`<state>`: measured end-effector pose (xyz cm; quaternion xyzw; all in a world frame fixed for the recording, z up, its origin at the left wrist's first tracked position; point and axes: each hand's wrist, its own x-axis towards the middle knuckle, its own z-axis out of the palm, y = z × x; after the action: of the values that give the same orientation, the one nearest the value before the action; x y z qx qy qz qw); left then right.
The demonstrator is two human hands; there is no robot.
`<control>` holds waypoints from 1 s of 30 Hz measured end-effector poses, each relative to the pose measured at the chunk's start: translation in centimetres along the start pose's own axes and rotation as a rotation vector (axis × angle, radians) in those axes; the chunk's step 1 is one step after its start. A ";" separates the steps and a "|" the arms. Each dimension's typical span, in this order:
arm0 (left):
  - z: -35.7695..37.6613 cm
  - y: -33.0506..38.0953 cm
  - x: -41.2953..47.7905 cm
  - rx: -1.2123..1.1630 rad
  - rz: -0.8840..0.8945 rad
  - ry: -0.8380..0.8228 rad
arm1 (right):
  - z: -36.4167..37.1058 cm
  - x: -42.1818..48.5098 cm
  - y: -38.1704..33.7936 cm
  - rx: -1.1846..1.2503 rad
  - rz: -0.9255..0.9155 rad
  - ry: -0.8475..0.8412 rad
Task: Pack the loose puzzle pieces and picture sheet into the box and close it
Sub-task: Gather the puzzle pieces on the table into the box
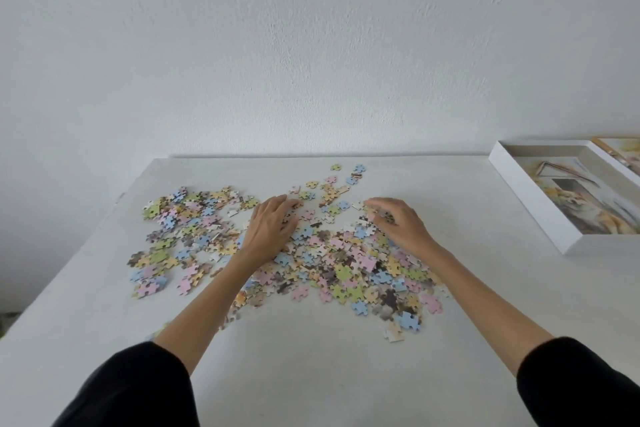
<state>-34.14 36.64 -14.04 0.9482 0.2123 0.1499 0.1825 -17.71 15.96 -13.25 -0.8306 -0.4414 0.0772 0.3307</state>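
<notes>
Head view: the left hand (pixel 272 226) is lying on the puzzle pieces (pixel 346 265), its fingers nearly straight and close together. The right hand (pixel 399 222) is arching over them, fingers bent, tips down; whether they are pinching any is unclear. The open box (pixel 530 199) is sitting well right of those fingers.

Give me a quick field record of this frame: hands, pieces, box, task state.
left hand: resting on the puzzle pieces, fingers fairly straight
right hand: on the pieces, fingers bent; cannot tell if it grips any
puzzle pieces: loose, spread over the table, with a separate cluster to the left
box: open, at the table's right side, a picture showing inside, no loose pieces visible in it
task state: pieces not yet packed, box not closed
</notes>
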 end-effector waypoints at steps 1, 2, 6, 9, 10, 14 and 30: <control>0.1 -0.1 0.0 -0.003 -0.003 0.003 | -0.2 0.6 -0.2 0.038 0.005 0.038; 0.1 -0.1 0.0 -0.009 -0.006 0.005 | -0.4 1.4 -0.3 0.055 0.009 0.067; 0.2 -0.3 0.0 -0.010 -0.012 0.015 | -0.5 5.5 -0.9 0.033 0.020 0.042; 0.4 -0.3 0.0 0.008 0.002 0.029 | 0.4 8.4 -1.0 -0.033 0.017 -0.081; 0.4 -0.4 0.0 0.012 0.005 0.033 | 0.7 9.2 -1.1 -0.043 0.016 -0.106; 0.6 -0.5 -0.1 0.014 0.003 0.032 | 2.0 11.6 -0.9 -0.066 0.025 -0.176; 0.8 -0.8 0.1 0.024 0.017 0.041 | 3.0 6.8 -0.2 -0.123 -0.178 -0.350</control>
<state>-34.07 37.12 -15.02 0.9489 0.2098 0.1684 0.1653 -15.06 22.89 -14.32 -0.7809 -0.5675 0.1638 0.2034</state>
